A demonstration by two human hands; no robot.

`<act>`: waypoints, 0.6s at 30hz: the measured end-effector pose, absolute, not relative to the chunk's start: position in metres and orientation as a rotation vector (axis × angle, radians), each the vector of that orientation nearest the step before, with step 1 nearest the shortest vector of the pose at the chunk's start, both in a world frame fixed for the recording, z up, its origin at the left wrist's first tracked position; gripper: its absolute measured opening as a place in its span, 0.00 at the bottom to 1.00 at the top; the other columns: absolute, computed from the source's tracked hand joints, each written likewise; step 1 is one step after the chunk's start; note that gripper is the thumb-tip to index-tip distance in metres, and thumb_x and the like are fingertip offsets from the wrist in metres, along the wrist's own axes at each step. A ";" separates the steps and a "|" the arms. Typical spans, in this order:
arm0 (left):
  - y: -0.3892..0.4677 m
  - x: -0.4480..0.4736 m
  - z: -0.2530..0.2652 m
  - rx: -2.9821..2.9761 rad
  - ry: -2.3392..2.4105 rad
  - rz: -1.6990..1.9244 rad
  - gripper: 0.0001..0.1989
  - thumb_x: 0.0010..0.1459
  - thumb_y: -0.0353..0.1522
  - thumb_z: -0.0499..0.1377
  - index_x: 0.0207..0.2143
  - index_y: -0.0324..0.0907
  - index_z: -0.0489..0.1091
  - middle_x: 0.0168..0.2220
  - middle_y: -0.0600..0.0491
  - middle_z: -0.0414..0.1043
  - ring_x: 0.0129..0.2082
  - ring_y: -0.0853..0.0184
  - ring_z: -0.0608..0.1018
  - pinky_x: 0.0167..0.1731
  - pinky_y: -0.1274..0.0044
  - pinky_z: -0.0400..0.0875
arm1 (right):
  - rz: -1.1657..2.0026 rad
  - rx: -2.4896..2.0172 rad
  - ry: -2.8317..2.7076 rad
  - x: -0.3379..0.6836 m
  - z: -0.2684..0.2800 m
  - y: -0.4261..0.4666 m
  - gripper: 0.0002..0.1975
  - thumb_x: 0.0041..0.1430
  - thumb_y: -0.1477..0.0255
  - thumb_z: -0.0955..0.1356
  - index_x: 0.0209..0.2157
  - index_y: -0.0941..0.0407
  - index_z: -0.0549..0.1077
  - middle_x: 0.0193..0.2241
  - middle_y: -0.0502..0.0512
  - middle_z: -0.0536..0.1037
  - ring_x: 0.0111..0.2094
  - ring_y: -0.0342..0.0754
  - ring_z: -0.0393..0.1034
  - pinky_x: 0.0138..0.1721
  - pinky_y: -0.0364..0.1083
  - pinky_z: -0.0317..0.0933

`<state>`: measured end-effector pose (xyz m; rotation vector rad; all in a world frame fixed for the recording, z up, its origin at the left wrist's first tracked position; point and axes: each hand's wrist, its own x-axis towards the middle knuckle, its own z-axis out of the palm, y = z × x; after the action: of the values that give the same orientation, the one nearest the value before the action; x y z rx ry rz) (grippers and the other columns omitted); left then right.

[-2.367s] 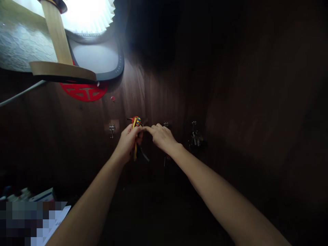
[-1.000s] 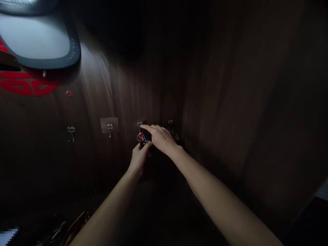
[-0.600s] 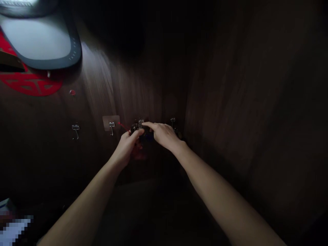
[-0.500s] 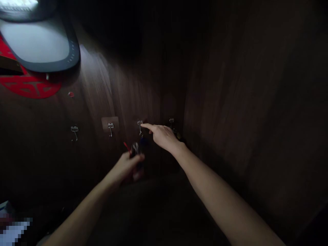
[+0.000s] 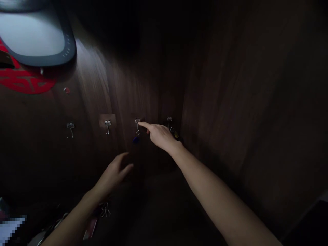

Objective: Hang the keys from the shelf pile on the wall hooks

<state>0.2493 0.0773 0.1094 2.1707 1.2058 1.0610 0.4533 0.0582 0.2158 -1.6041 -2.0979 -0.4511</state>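
Observation:
My right hand stretches its index finger to the top of a metal hook on the dark wooden wall. A key ring with a blue tag hangs from that hook. The other fingers of this hand are partly hidden. My left hand, lower and to the left, is open with nothing in it, thumb and fingers apart. Below its wrist lies a bunch of keys beside a pinkish flat object, partly covered by the forearm.
Two bare hooks, one at far left and one on a clear patch, share the row. Dark items hang from the rightmost hook. A lit grey-rimmed device and red cut-out are upper left. Cluttered things fill the lower left.
My left hand has let go of the keys and moved down and left; the keys now lie below its wrist. My right finger stays at the hook, and the blue tag has swung left.

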 end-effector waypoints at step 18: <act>0.089 0.308 0.190 1.599 0.843 1.376 0.19 0.53 0.46 0.50 0.30 0.41 0.69 0.21 0.59 0.66 0.19 0.73 0.70 0.23 0.82 0.66 | -0.462 -1.643 -2.106 0.455 0.216 0.060 0.32 0.57 0.84 0.57 0.59 0.42 0.56 0.42 0.49 0.78 0.42 0.47 0.72 0.42 0.47 0.61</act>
<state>0.3082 0.0892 0.1898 1.5995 0.8425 1.3765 0.4552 0.0601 0.2161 -1.6434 -2.1058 -0.4619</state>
